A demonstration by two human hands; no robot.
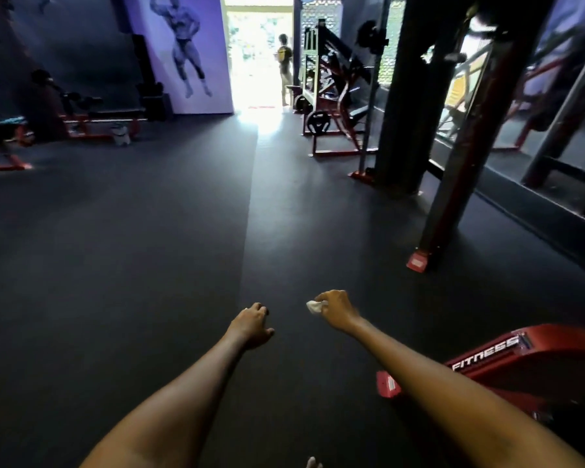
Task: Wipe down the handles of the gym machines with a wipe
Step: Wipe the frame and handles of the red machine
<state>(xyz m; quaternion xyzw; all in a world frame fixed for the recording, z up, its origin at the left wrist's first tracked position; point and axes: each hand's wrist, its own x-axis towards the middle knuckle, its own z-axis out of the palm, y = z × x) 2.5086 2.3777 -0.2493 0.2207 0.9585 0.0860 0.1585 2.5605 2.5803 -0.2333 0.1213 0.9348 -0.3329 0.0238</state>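
Fingers (325, 296) of right hand (336, 309) curled, pinching a small crumpled white wipe (314, 307) that sticks out on the thumb side. Left hand (252, 324) holds nothing; fingers loosely curled. Both arms held out over dark rubber floor (149, 248). Red machine frame (520, 359) marked "FITNESS" low right, apart from both hands. Plate-loaded machine (331, 106) farther off near bright doorway (257, 52).

Dim gym — glare floods from the doorway (257, 55), edges bend and blur.
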